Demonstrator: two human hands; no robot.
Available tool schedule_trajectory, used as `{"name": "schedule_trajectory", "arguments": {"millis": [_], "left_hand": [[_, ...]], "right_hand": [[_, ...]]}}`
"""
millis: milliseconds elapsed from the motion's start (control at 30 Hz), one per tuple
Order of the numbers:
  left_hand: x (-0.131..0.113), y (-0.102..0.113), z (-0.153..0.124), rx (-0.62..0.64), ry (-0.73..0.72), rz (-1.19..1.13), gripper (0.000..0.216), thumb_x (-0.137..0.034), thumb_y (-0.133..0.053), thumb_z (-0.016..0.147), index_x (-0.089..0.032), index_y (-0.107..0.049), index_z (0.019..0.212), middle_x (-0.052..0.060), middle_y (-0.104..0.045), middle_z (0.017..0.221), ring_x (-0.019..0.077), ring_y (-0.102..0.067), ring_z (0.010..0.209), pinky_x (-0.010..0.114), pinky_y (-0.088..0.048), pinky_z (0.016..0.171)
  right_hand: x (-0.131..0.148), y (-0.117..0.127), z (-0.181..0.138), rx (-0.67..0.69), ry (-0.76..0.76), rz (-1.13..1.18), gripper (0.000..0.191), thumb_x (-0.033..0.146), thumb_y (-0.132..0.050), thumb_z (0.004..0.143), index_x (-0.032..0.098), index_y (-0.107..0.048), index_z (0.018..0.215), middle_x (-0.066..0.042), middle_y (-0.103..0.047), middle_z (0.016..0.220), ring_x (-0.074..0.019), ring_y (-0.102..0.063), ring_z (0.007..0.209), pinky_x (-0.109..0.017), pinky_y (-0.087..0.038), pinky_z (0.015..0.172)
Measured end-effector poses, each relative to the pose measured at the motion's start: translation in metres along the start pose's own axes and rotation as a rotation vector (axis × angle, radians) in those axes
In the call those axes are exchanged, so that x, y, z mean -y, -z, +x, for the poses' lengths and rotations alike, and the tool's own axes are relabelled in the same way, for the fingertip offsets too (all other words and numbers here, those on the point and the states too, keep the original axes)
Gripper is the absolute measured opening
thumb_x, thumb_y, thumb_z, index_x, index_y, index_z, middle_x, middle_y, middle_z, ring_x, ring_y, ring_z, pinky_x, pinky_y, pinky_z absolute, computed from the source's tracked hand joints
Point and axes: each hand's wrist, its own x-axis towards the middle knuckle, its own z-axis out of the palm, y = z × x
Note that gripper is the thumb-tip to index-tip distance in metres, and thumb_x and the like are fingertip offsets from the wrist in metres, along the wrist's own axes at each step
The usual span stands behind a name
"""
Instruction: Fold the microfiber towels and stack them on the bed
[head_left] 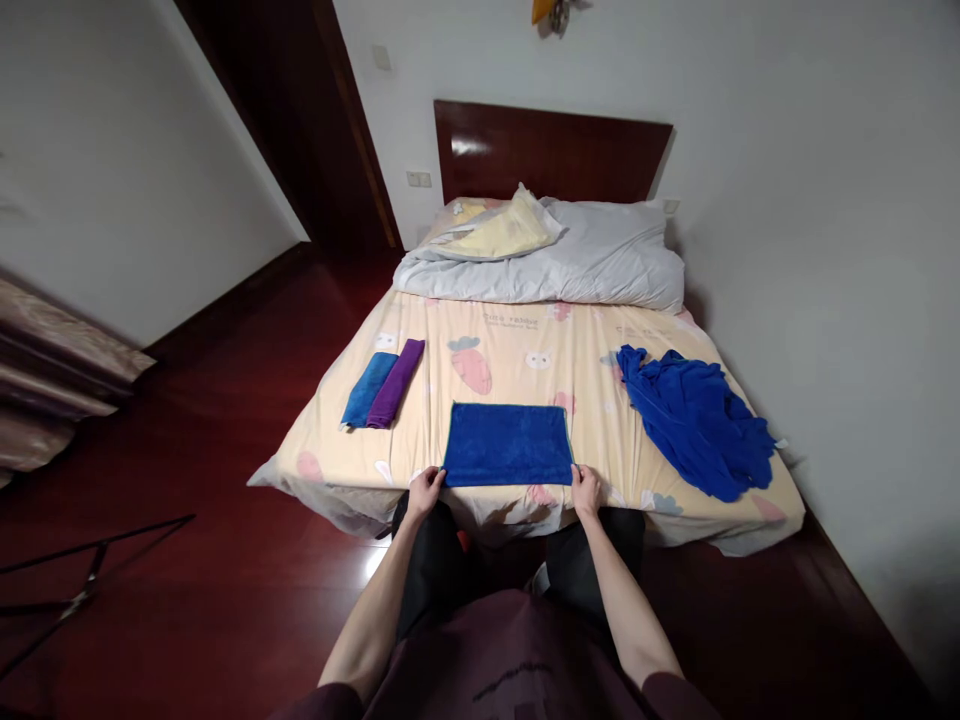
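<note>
The near left corner of a spread blue cloth (510, 445) is pinched in the left hand (425, 492), its thumb and fingers brought narrowly together; the near right corner is gripped likewise in the right hand (586, 490). The cloth is laid flat, as a rectangle, at the lower centre of the frame, with its near edge set close to the near edge of the bed (517, 350).

The bed is covered by a peach sheet printed with carrots and rabbit faces, and its skirt is draped over dark red floor (225, 450). Left of centre, a folded teal cloth (367, 390) and a folded purple cloth (397, 385) are placed side by side, touching. Right of centre, a crumpled blue heap (697, 425) is piled near the bed's right edge. Both hands are separated from these by stretches of sheet.

At the upper centre, a grey-white quilt (615, 250) is bunched below the wooden headboard (555, 150), with pale yellow bedding (510, 230) laid on it. The right of the frame is bounded by a white wall (825, 200); to the left, wide floor is seen, flanked by a curtain (52, 380).
</note>
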Motion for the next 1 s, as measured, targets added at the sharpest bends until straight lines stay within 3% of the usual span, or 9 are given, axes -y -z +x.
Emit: {"name": "schedule_trajectory", "arguments": {"millis": [367, 600, 1000], "left_hand": [[-0.001, -0.012, 0.002, -0.015, 0.11, 0.149, 0.024, -0.038, -0.047, 0.101, -0.023, -0.058, 0.086, 0.004, -0.065, 0.074, 0.0214, -0.065, 0.076, 0.028, -0.039, 0.068], [-0.005, -0.015, -0.002, -0.015, 0.161, 0.204, 0.022, -0.041, -0.046, 0.103, -0.025, -0.057, 0.113, 0.008, -0.074, 0.096, 0.0242, -0.07, 0.093, 0.028, -0.04, 0.072], [-0.016, -0.014, -0.007, -0.015, 0.237, 0.219, 0.027, -0.043, -0.038, 0.105, -0.026, -0.056, 0.117, 0.011, -0.075, 0.102, 0.0266, -0.07, 0.093, 0.031, -0.04, 0.072]], "right_hand": [[0.011, 0.004, -0.005, 0.033, 0.05, -0.298, 0.043, 0.044, -0.039, 0.108, 0.02, -0.073, 0.116, -0.014, -0.075, 0.094, -0.0227, -0.07, 0.079, -0.028, -0.044, 0.068], [0.022, 0.009, -0.011, 0.017, 0.061, -0.345, 0.037, 0.04, -0.042, 0.108, 0.019, -0.071, 0.118, -0.013, -0.074, 0.098, -0.0219, -0.07, 0.084, -0.027, -0.044, 0.071], [0.025, 0.011, -0.009, 0.026, 0.014, -0.4, 0.044, 0.043, -0.034, 0.11, 0.02, -0.069, 0.122, -0.016, -0.075, 0.095, -0.0245, -0.073, 0.082, -0.031, -0.048, 0.074]]}}
